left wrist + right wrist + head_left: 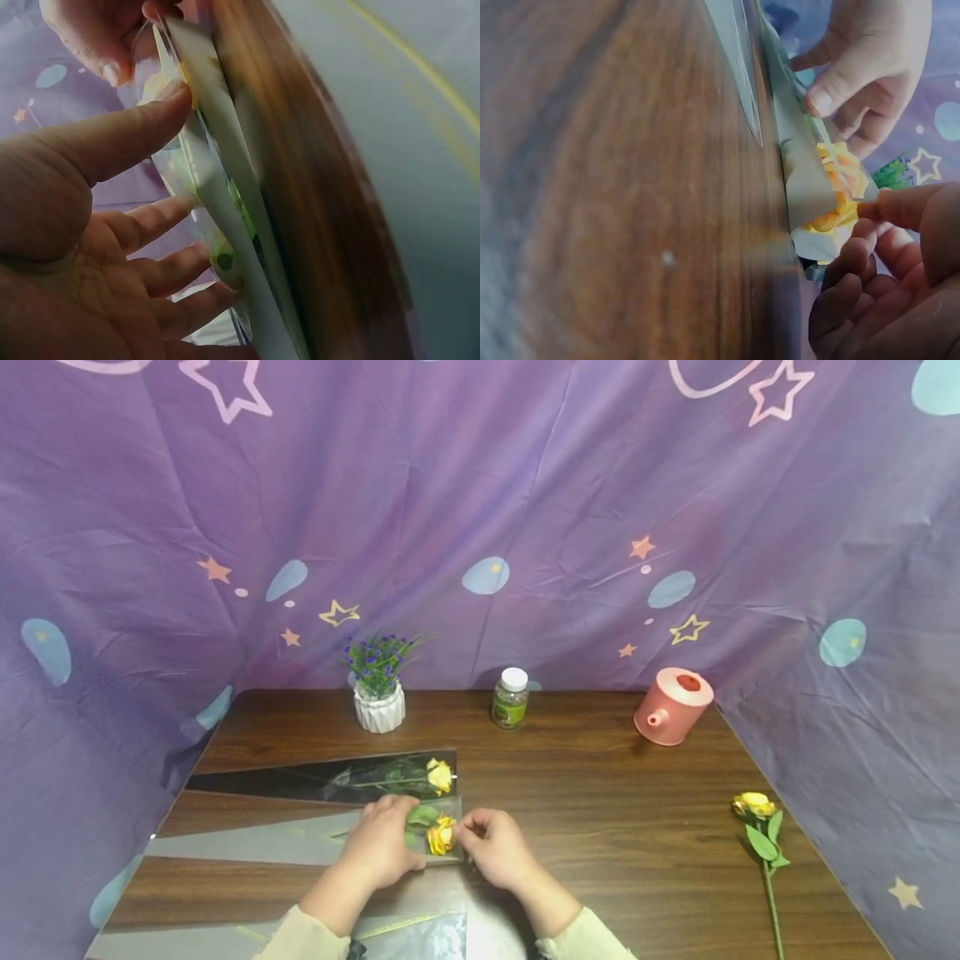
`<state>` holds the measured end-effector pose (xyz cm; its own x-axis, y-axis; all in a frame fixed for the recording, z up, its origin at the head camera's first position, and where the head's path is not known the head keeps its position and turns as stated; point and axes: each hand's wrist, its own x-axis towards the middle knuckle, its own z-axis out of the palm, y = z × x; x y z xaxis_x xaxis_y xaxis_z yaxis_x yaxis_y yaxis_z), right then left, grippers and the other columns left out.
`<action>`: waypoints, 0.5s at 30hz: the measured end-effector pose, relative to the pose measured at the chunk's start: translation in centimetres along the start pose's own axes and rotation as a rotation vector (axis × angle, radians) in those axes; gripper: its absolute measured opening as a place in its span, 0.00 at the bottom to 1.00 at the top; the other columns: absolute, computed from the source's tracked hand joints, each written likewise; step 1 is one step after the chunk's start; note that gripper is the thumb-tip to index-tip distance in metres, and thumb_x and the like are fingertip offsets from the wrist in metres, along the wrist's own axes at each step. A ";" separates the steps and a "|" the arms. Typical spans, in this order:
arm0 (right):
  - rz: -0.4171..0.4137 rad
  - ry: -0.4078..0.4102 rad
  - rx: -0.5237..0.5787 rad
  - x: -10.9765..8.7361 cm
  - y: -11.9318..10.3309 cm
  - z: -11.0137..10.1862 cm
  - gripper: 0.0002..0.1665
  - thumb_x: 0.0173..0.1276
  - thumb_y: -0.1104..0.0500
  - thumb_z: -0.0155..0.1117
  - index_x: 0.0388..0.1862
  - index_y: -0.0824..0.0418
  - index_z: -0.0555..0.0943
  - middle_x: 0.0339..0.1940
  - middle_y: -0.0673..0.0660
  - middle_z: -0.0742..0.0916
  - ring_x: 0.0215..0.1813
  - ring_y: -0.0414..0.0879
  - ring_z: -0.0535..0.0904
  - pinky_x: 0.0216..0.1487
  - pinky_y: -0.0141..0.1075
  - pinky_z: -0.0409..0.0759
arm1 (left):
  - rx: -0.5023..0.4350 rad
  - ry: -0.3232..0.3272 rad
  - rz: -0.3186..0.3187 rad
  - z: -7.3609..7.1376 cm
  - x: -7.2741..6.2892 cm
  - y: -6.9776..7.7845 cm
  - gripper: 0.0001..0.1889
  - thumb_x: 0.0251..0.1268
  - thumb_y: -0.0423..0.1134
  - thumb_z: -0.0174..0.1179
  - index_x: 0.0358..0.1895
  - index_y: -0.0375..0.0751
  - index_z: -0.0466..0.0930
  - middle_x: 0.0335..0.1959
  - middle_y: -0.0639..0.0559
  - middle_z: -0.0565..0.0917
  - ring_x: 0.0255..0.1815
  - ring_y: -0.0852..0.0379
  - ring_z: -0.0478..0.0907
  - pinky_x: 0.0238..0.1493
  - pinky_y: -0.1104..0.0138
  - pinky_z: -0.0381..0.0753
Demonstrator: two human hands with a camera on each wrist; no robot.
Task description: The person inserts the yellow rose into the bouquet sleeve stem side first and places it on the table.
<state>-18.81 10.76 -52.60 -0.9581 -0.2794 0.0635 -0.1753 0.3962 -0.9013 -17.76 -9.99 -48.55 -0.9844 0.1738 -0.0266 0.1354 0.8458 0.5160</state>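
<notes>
A yellow rose (441, 835) with green leaves lies inside a long tapered flower sleeve (247, 841), clear in front with a pale grey back. Across the sleeve's wide part rests my left hand (381, 842), its fingers spread and fairly straight. In the left wrist view its thumb (142, 135) and fingertips touch the plastic. My right hand (497, 850) is at the sleeve's wide end, beside the bloom. The right wrist view has its thumb and forefinger pinching the plastic edge near the yellow petals (845, 180).
Behind lies a black-backed sleeve (285, 781) with another yellow rose (439, 775). A third sleeve (420, 939) lies in front. A potted plant (380, 710), a jar (510, 702) and a pink watering can (671, 710) stand at the back. One loose yellow rose (753, 804) lies far right.
</notes>
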 end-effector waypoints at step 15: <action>0.019 -0.119 0.001 -0.5 -0.4 -0.3 0.09 0.71 0.62 0.70 0.32 0.67 0.86 0.20 0.48 0.82 0.20 0.34 0.71 0.23 0.29 0.69 | 0.023 -0.043 -0.024 -0.4 -0.4 -1.2 0.43 0.32 0.34 0.87 0.61 0.38 0.81 0.58 0.39 0.80 0.59 0.34 0.76 0.55 0.40 0.81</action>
<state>-18.35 10.94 -52.14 -0.9273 -0.3742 -0.0047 -0.1573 0.4010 -0.9025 -17.52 -11.26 -48.79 -0.9818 0.1744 -0.0757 0.1148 0.8614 0.4948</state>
